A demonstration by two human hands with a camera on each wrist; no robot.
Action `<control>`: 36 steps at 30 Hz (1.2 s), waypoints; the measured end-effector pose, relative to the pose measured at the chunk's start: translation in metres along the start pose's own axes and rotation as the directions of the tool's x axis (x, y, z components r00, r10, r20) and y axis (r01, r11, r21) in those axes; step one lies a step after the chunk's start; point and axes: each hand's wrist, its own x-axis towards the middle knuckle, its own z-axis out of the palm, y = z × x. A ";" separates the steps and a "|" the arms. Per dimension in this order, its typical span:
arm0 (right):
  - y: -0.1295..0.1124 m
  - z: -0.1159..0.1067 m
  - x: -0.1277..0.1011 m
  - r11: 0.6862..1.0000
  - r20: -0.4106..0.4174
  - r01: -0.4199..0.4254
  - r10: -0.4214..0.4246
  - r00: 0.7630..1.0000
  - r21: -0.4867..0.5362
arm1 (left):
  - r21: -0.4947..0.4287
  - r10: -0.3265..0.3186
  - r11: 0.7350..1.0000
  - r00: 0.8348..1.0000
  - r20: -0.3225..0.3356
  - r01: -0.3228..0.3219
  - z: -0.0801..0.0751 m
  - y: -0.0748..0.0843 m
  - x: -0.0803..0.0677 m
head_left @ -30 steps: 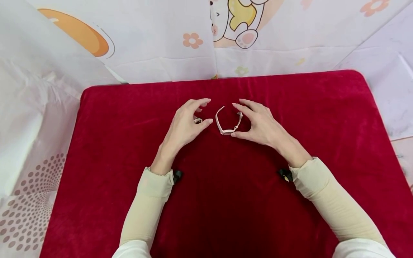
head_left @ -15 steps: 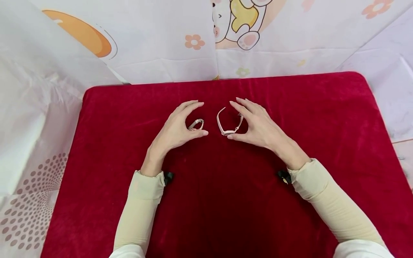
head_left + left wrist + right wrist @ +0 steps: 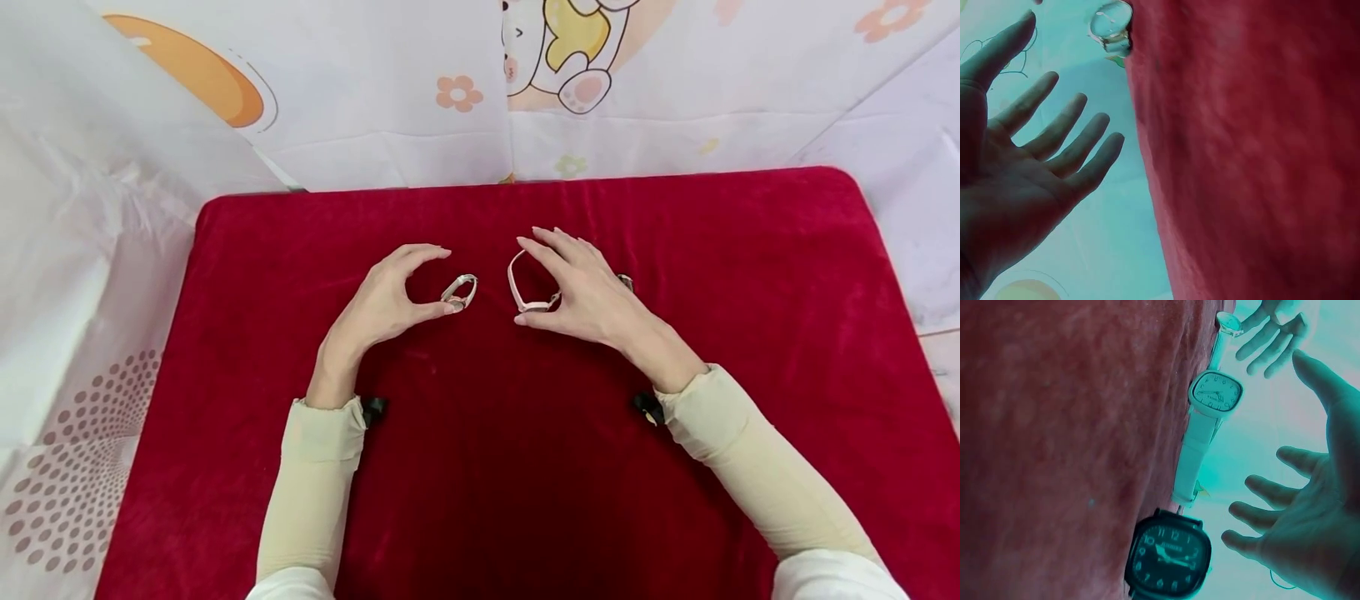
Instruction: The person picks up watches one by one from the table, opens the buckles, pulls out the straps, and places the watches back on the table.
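Hovering just over a red velvet counter point(image 3: 525, 467), the left hand point(image 3: 378, 304) and the right hand point(image 3: 581, 292) face each other with three watches between and beside them. The left hand's fingers point(image 3: 1075, 147) are spread wide and nearly straight in the left wrist view, holding nothing; from the head camera its thumb tip sits right beside a small silver watch point(image 3: 459, 292), though whether it touches is not clear. That watch lies on the velvet, its band looped into an oval.

The right hand is also spread, fingers point(image 3: 1272, 487) loosely curved and gripping nothing. Just beneath its palm side stands a pale pink watch point(image 3: 525, 287) (rounded square face, strap arched up off the velvet), with the thumb tip close beside its case. The right wrist view shows the pink watch's dial point(image 3: 1215, 392) clearly, and nearer the camera a dark watch point(image 3: 1169, 557) with a dark square face, lying on the velvet just behind the hand. From the head camera only a bit of the dark watch peeks past the knuckles.

Both forearms wear cream sleeves point(image 3: 315, 483). Behind the counter hangs a white cartoon-printed sheet point(image 3: 420, 100).
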 end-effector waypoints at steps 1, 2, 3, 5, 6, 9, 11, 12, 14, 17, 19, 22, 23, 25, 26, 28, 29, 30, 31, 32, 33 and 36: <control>0.000 0.001 0.001 1.000 -0.001 0.005 -0.005 1.000 0.001 | 0.000 -0.002 1.000 1.000 0.001 0.002 0.000 -0.002 -0.001; 0.000 0.001 0.002 1.000 -0.002 0.007 -0.007 1.000 -0.001 | 0.001 -0.001 1.000 1.000 0.003 0.001 -0.001 -0.003 -0.001; 0.000 0.002 0.003 1.000 -0.004 0.010 -0.010 1.000 -0.001 | 0.001 0.001 1.000 1.000 0.004 -0.001 -0.001 -0.005 -0.001; 0.000 0.003 0.004 1.000 -0.003 0.009 -0.009 1.000 0.000 | 0.002 -0.003 1.000 1.000 0.007 0.003 -0.003 -0.007 -0.002; -0.001 0.004 0.004 1.000 -0.003 0.008 -0.008 1.000 0.003 | 0.004 -0.007 1.000 1.000 0.009 0.007 -0.003 -0.007 -0.002; -0.004 0.006 0.007 1.000 0.010 0.005 -0.005 1.000 0.002 | 0.008 -0.036 0.999 0.999 0.022 0.036 -0.007 -0.008 -0.003; -0.007 0.008 0.009 1.000 0.026 0.004 -0.004 1.000 -0.004 | 0.015 -0.063 0.998 0.997 0.036 0.063 -0.009 -0.009 -0.003; -0.008 0.009 0.010 1.000 0.034 0.005 -0.005 0.999 -0.007 | 0.019 -0.076 0.997 0.996 0.042 0.075 -0.010 -0.010 -0.003; -0.011 0.011 0.012 1.000 0.044 0.011 -0.010 0.999 -0.019 | 0.027 -0.094 0.995 0.994 0.052 0.093 -0.012 -0.012 -0.003; -0.014 0.012 0.014 0.999 0.057 0.021 -0.019 0.998 -0.033 | 0.039 -0.108 0.994 0.992 0.060 0.106 -0.014 -0.014 -0.002; -0.014 0.013 0.016 0.999 0.067 0.022 -0.019 0.998 -0.040 | 0.040 -0.113 0.993 0.992 0.061 0.110 -0.015 -0.015 0.000; -0.015 0.012 0.019 0.999 0.085 0.015 -0.010 0.996 -0.053 | 0.033 -0.106 0.994 0.992 0.062 0.104 -0.015 -0.015 0.003; -0.016 0.013 0.020 0.998 0.089 0.013 -0.008 0.996 -0.058 | 0.030 -0.101 0.995 0.993 0.064 0.099 -0.016 -0.015 0.003; -0.017 0.015 0.023 0.998 0.096 0.015 -0.009 0.995 -0.065 | 0.020 -0.090 0.996 0.994 0.068 0.089 -0.016 -0.015 0.005; -0.018 0.016 0.025 0.998 0.103 0.017 -0.010 0.995 -0.066 | 0.015 -0.087 0.996 0.994 0.070 0.086 -0.016 -0.015 0.005; -0.020 0.017 0.028 0.997 0.118 0.025 -0.017 0.993 -0.067 | 0.012 -0.086 0.996 0.993 0.076 0.085 -0.017 -0.015 0.006; -0.021 0.017 0.029 0.997 0.126 0.028 -0.019 0.992 -0.068 | 0.011 -0.089 0.996 0.993 0.080 0.089 -0.017 -0.015 0.007; -0.022 0.017 0.030 0.997 0.130 0.031 -0.021 0.991 -0.069 | 0.012 -0.093 0.996 0.992 0.080 0.092 -0.017 -0.015 0.008; -0.022 0.018 0.032 0.997 0.135 0.034 -0.024 0.991 -0.074 | 0.015 -0.096 0.995 0.992 0.081 0.095 -0.018 -0.015 0.008; -0.023 0.019 0.033 0.996 0.138 0.036 -0.025 0.990 -0.079 | 0.018 -0.099 0.995 0.992 0.083 0.098 -0.018 -0.015 0.009; -0.023 0.020 0.034 0.996 0.140 0.037 -0.025 0.990 -0.085 | 0.021 -0.102 0.995 0.991 0.085 0.100 -0.018 -0.015 0.009; -0.024 0.024 0.037 0.995 0.142 0.040 -0.027 0.990 -0.092 | 0.037 -0.109 0.994 0.990 0.092 0.106 -0.018 -0.015 0.010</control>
